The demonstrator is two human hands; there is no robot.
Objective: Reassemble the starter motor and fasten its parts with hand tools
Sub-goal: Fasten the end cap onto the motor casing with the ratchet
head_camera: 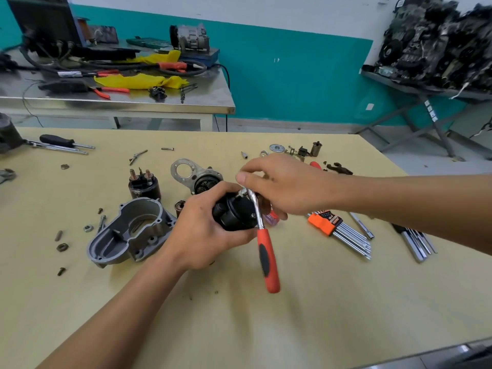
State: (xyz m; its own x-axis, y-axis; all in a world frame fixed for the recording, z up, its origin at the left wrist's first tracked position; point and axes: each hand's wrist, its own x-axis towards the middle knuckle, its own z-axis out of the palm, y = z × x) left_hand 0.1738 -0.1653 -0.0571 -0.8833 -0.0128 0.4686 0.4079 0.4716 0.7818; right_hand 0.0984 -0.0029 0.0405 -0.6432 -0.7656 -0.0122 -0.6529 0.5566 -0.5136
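While the ratchet (pixel 267 259) hangs loose over the desk (pixel 292 328), both hands stay busy.
Nearer, the left hand (pixel 210 233) clamps the black motor body (pixel 234 215) off the desk; beyond, the right hand (pixel 282 187) pinches the ratchet head. Unsteadied, it could slip off the fastener.

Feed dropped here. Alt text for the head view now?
Left hand grips a black motor body over a tan table while the right hand holds the head of a red-handled ratchet against it. A gray housing and hex keys lie nearby.
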